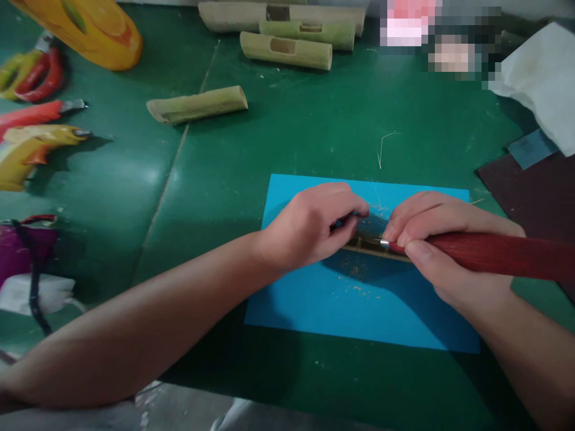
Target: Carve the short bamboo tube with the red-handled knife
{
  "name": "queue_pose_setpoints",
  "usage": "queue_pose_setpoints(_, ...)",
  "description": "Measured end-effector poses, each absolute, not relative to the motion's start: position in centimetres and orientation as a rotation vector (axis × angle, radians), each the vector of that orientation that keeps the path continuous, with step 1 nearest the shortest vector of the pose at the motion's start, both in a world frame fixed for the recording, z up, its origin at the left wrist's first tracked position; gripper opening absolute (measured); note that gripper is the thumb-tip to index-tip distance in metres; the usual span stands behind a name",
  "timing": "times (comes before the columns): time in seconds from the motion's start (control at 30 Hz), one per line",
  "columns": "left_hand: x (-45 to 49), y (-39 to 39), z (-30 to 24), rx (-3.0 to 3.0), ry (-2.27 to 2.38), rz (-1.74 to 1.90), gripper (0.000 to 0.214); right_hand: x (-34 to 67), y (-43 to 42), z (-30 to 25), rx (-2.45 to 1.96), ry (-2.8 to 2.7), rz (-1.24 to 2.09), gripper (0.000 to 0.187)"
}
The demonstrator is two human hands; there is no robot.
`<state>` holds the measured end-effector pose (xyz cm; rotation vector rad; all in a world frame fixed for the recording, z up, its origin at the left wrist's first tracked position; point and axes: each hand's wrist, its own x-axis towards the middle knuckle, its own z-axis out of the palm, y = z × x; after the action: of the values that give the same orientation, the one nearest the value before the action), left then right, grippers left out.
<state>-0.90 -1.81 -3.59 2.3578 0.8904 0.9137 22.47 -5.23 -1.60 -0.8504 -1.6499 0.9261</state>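
On a blue sheet (287,299), a short piece of bamboo (375,247) lies between my two hands, with lines cut across its surface. My left hand (317,221) is closed on its left end, the fingers curled over it. With my right hand (449,239) I grip a red-handled carving tool (485,254). Its short silvery neck points left, down at the bamboo; the very tip is too small to make out. The fingers of my right hand also lie close to the bamboo's right end. Fine brown shavings (359,290) are scattered on the sheet around the piece.
Several cut bamboo tubes (287,51) lie at the back of the green table (215,191), with another tube (197,106) nearer. Glue guns (40,146), red-and-yellow-handled scissors (42,75) and an orange bottle (103,36) are left. White paper (543,84) and a dark board (534,203) are right.
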Motion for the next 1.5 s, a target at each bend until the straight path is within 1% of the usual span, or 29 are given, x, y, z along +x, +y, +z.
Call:
queue_pose_setpoints(0.17, -0.8, -1.9, -3.6, 2.346, 0.873, 0.927, 0.018, 22.2, -5.2, -2.1, -0.835, -1.56, 0.908, 0.019)
queue_pose_setpoints(0.3, -0.8, -1.8, -3.7, 2.362, 0.879, 0.934, 0.019, 22.5, -5.2, -2.8, -0.83, -1.461, 0.953, 0.012)
queue_pose_setpoints(0.7, -0.9, -1.9, -3.8, 2.374, 0.895, 0.906, 0.019, 22.5, -5.8, -3.3, -0.927, -1.407, 1.007, 0.015)
queue_pose_setpoints(0.9, -0.9, -1.8, -4.0, 2.376, 0.915, 0.885, 0.02, 22.2, -5.9, -3.6, -0.925, -1.372, 1.0, 0.01)
queue_pose_setpoints(1.17, -0.8, -1.8, -4.0, 2.372, 0.927, 0.874, 0.021, 22.1, -5.7, -3.5, -0.9, -1.425, 0.978, 0.011)
queue_pose_setpoints(1.33, -0.9, -1.8, -3.9, 2.362, 0.902, 0.885, 0.02, 22.0, -5.5, -3.1, -0.874, -1.431, 0.972, 0.003)
queue_pose_setpoints(1.5, -0.9, -1.8, -4.0, 2.373, 0.897, 0.899, 0.02, 22.1, -5.5, -2.9, -0.855, -1.466, 0.973, 0.001)
